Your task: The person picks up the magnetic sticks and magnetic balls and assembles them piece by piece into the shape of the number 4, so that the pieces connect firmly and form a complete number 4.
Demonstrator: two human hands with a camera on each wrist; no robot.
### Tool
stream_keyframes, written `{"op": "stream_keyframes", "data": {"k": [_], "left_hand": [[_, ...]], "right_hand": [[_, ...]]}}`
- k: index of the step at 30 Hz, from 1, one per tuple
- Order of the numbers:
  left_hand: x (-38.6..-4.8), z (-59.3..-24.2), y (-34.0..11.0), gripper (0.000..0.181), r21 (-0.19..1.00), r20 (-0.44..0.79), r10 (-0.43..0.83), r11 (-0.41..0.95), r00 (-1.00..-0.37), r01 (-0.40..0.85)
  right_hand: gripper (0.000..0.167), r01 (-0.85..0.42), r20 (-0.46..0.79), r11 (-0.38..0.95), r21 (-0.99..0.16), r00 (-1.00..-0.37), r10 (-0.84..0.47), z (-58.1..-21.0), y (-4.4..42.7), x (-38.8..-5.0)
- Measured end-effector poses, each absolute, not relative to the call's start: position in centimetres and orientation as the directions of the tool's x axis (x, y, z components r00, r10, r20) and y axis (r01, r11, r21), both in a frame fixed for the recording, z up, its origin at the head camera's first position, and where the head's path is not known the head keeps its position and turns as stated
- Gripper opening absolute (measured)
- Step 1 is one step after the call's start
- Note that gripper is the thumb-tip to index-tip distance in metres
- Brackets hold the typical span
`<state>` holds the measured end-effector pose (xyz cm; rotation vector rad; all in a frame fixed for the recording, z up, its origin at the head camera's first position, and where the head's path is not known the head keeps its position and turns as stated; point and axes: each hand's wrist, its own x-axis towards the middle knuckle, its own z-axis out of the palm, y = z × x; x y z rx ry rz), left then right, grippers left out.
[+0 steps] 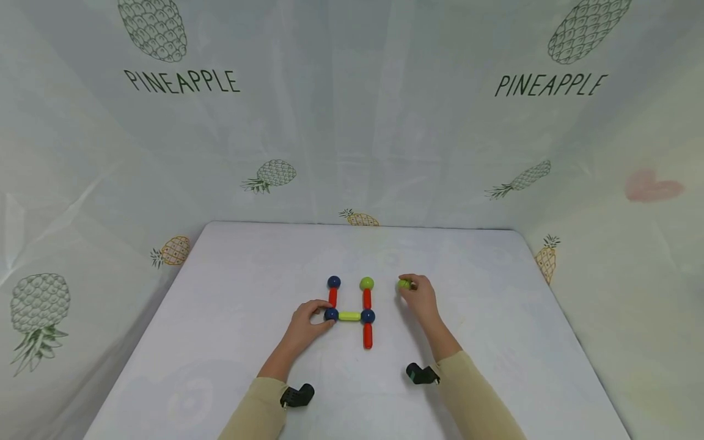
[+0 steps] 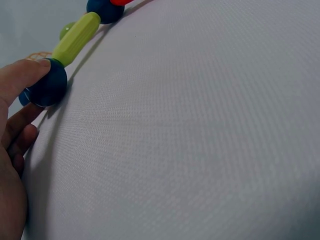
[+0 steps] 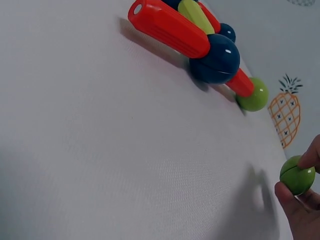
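On the white table lies a flat figure of colored rods and balls. A yellow-green rod (image 1: 349, 316) joins a left blue ball (image 1: 331, 314) to a right blue ball (image 1: 368, 316). From the left one a red rod (image 1: 332, 298) leads to a far blue ball (image 1: 333, 282). Red rods run both ways from the right one, the far rod (image 1: 366, 299) ending in a green ball (image 1: 366, 283), the near rod (image 1: 368, 336) in a bare end. My left hand (image 1: 306, 324) grips the left blue ball. Right of the figure, my right hand (image 1: 421, 297) pinches a loose green ball (image 3: 297, 175).
The table (image 1: 247, 263) meets a hanging cloth (image 1: 352, 122) printed with pineapples at its back and sides. Black wrist cameras sit at both sleeves, the left one (image 1: 297, 395) and the right one (image 1: 422, 374).
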<state>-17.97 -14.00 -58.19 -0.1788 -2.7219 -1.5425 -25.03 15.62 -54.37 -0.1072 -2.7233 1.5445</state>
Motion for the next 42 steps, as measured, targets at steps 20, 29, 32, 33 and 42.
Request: {"op": "stream_keyframes", "data": {"k": [20, 29, 32, 33, 42], "left_hand": [[-17.7, -57.7, -13.9, 0.039, 0.834, 0.074, 0.099, 0.539, -0.992, 0.116], [-17.6, -57.7, -13.8, 0.038, 0.837, 0.078, 0.091, 0.535, -0.993, 0.115], [-17.7, -57.7, -13.6, 0.038, 0.834, 0.082, 0.084, 0.539, -0.993, 0.115], [-17.7, -57.7, -13.6, 0.039, 0.832, 0.082, 0.082, 0.542, -0.993, 0.114], [-17.8, -57.6, -13.0, 0.038, 0.798, 0.088, 0.048, 0.594, -0.995, 0.099]], "right_hand": [[0.027, 0.104, -0.088, 0.478, -0.872, -0.995, 0.056, -53.9, 14.8, -22.3], [0.028, 0.124, -0.126, 0.487, -0.865, -0.992, 0.029, -53.5, 14.2, -21.2], [0.028, 0.128, -0.132, 0.484, -0.865, -0.991, 0.027, -53.7, 14.1, -20.8], [0.028, 0.132, -0.135, 0.481, -0.867, -0.990, 0.028, -53.8, 14.1, -20.6], [0.025, 0.137, -0.133, 0.436, -0.890, -0.990, 0.040, -54.2, 13.7, -19.2]]}}
